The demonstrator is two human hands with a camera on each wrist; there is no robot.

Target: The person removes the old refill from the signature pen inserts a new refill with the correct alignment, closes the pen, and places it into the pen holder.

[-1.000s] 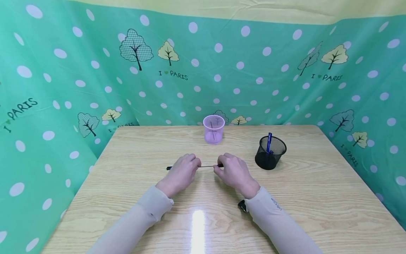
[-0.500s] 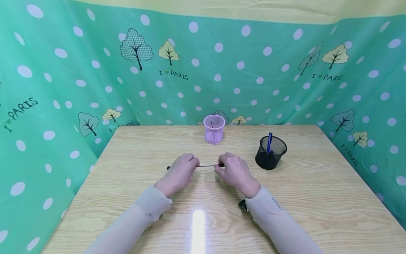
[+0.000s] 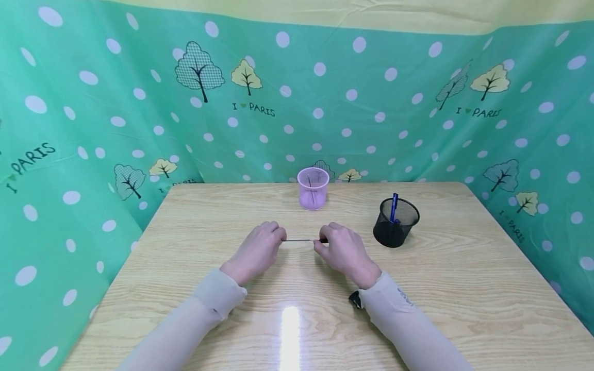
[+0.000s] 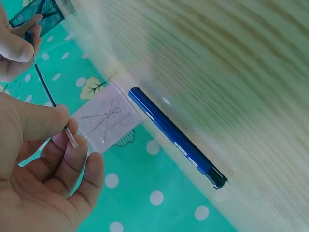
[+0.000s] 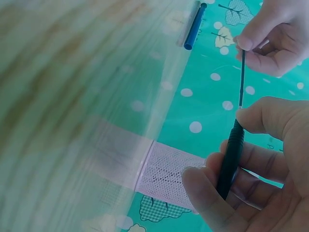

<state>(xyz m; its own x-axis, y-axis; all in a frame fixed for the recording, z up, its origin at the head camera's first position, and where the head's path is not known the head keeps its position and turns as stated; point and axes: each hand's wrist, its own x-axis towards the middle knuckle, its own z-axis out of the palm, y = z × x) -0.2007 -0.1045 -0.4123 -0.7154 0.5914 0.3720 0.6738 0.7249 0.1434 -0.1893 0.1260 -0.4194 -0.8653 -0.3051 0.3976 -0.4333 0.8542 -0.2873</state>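
Note:
In the head view, my left hand [image 3: 260, 252] and right hand [image 3: 345, 253] face each other above the wooden table, a thin pen refill [image 3: 297, 240] stretched between them. The left thumb and fingers pinch the refill's clear tail end, plain in the left wrist view. My right hand curls round a black ribbed pen grip section [image 5: 231, 150], from which the refill sticks out. A blue pen barrel [image 4: 169, 130] with a dark end appears to lie on the table, apart from the left fingers. The left hand seems to hide that barrel from the head view.
A lilac mesh pen holder [image 3: 312, 200] stands at the table's back edge. To its right is a black mesh pen holder [image 3: 391, 234] with blue pens [image 3: 394, 208]. Some small black item [image 3: 355, 300] shows at my right cuff. A green patterned cloth [image 3: 287, 103] surrounds the table.
My left hand has shifted slightly left and away from me, still pinching the refill. The dark barrel end seen beyond it earlier is now out of the head view. My right hand stays nearly still.

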